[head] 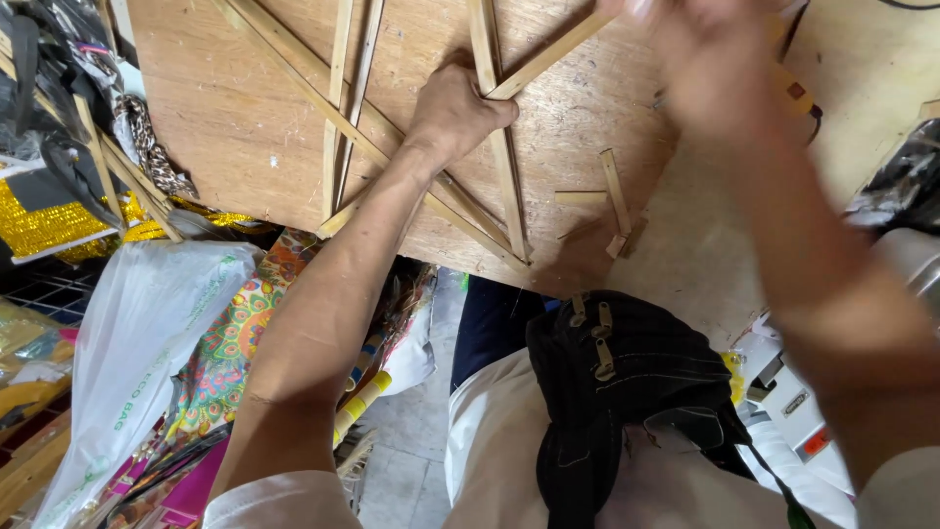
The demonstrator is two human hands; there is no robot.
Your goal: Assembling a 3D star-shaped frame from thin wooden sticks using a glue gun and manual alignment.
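My left hand presses down on a crossing of thin bamboo sticks laid on a wooden board, its fingers closed over the joint. A slanted bamboo stick runs from that joint up to the right. My right hand is blurred at the top, raised over the board's far right; I cannot tell what it holds. More long sticks lie crossed to the left of the left hand.
Short cut stick pieces lie near the board's right edge. A white plastic bag, patterned cloth and gold tinsel crowd the left. A black bag hangs at my chest.
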